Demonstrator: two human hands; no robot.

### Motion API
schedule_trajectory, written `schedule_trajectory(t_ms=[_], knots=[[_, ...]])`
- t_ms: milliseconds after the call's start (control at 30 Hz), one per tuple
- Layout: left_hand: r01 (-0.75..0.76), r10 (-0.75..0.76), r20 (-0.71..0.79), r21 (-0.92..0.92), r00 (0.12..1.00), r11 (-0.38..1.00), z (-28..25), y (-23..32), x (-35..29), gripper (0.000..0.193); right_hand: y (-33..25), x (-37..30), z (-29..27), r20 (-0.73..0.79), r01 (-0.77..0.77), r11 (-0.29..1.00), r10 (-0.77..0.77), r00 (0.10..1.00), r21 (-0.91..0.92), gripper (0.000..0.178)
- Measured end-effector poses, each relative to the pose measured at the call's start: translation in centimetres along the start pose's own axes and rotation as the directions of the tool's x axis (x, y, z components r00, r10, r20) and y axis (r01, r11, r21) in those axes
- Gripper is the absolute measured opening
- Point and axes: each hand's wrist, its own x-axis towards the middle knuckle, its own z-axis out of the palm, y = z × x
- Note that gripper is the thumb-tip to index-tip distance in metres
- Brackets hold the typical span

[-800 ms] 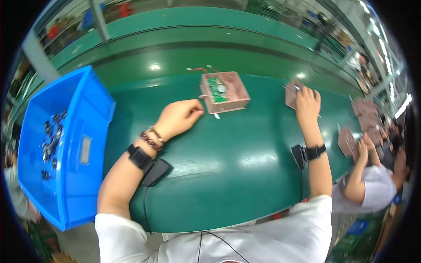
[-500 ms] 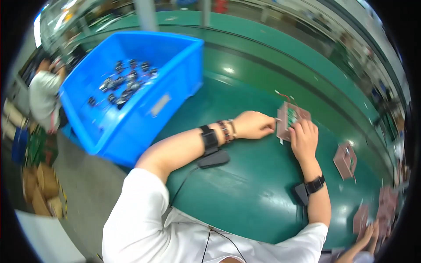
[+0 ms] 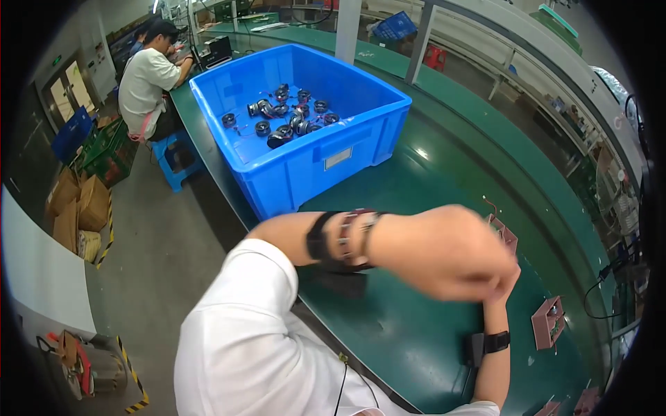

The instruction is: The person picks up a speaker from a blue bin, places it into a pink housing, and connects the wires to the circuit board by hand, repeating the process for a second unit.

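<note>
My left hand [image 3: 444,253] is raised over the bench, large in view and slightly smeared by motion. Its fingers are curled closed; whatever they may hold does not show. Behind it, my right hand [image 3: 510,279] is mostly covered, with only its edge and wrist visible and its fingers hidden. Just beyond the hands, an open pink box-shaped housing [image 3: 508,240] shows partly, a red wire [image 3: 491,203] rising from it. Whether my right hand touches that housing cannot be made out.
A large blue bin [image 3: 277,182] with several small black wired motor-like parts [image 3: 298,125] stands on the green bench [image 3: 409,353] to the left. Another pink housing [image 3: 548,324] lies at the right, with more at the lower right. A person [image 3: 146,87] sits working at the far left.
My left hand has left the pink housing's side and come up toward me, now covering most of my right hand. The whole view has swung to the right, showing more of the left side.
</note>
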Motion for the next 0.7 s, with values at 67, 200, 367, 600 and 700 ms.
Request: schedule_trajectory(t_ms=[67,200,367,600,700], knots=[[-0.069,0.091,0.239,-0.098,0.967,0.993,-1.5,3.9,-1.6,0.018,-0.4,0.4,0.2,0.039,0.037,0.999,-0.037,0.999,0.008,0.025],[-0.133,0.45,0.274,-0.715,0.85,0.687,-3.4,9.5,-3.7,0.027,-1.9,1.3,0.0,0.094,0.075,0.997,-0.075,0.993,0.002,0.022],[0.144,0.388,0.436,-0.794,0.812,0.591,-4.6,11.5,-5.2,0.021,-4.4,1.5,-1.1,0.094,0.107,0.994,-0.109,0.99,0.028,0.02],[0.013,0.447,0.361,-0.789,0.819,0.614,-5.2,10.7,-4.6,0.015,-6.7,1.3,-1.5,0.147,0.1,0.985,-0.12,0.982,0.138,0.022],[0.009,0.442,0.33,-0.81,0.834,0.587,-5.9,10.3,-4.6,0.013,-6.8,1.2,-1.6,0.144,0.099,0.986,-0.118,0.982,0.133,0.023]])
